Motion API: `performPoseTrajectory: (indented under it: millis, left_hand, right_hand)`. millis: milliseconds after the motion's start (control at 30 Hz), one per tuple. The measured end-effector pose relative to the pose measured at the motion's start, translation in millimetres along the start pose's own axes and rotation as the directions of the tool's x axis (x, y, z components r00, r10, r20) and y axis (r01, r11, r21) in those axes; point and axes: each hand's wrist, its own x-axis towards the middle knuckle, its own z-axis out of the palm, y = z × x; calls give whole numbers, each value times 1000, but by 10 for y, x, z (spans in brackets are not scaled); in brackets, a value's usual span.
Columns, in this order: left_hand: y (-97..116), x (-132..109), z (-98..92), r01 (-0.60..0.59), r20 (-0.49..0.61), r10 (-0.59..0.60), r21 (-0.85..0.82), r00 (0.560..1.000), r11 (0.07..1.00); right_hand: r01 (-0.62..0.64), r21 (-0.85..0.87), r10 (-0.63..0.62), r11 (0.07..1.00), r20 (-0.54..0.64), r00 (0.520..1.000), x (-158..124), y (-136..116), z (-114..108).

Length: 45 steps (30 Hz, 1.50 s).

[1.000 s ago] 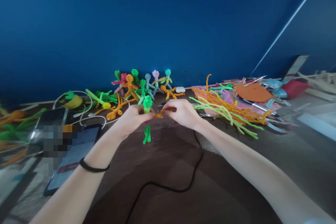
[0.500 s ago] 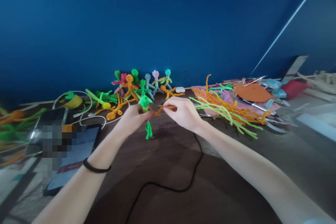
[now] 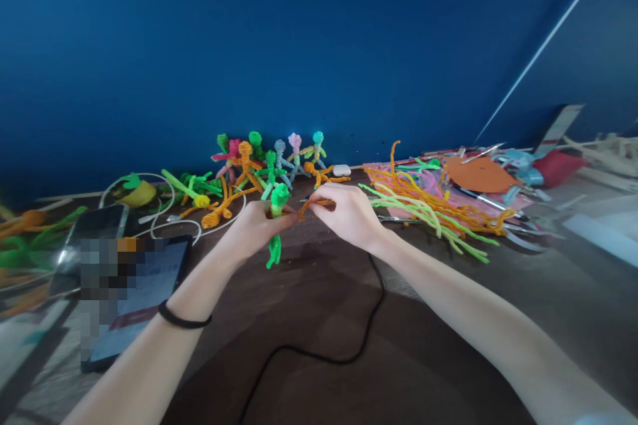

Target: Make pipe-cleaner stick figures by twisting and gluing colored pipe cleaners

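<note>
Hands [image 3: 256, 229] [image 3: 351, 214] grip a green figure [image 3: 279, 196] and orange strand [image 3: 302, 210], closed white case [image 3: 341, 170] beyond.

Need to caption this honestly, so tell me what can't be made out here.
All in the head view:
- Green figure: its middle is hidden by the left hand.
- Orange piece: partly covered by the fingers of the right hand.
- Phone: partly pixelated, and its wording is too blurred to read.
- Black cable: cut off by the bottom edge.
- Green and orange pieces at far left: too blurred to tell their shapes.
</note>
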Motion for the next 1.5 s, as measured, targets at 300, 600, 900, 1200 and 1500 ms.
performPoseTrajectory:
  millis: [300,600,900,1200,1500]
  left_hand:
    - [67,-6,2,-39,-48,37,-43,998,998]
    - [2,41,0,-94,-153,63,-205,986,974]
    - [40,25,-11,-156,-162,161,44,974,987]
    - [-26,19,17,-191,-132,231,262,964,946]
    - [54,6,5,-195,-126,207,96,970,976]
  right_hand:
    - [109,94,-115,990,60,992,-42,-75,-15]
    - [104,118,-145,988,428,892,-57,-52,100]
    - [-547,504,262,669,528,808,40,142,78]
    - [-664,641,126,385,677,725,54,53,37]
    - [-466,608,109,643,529,841,5,-20,104]
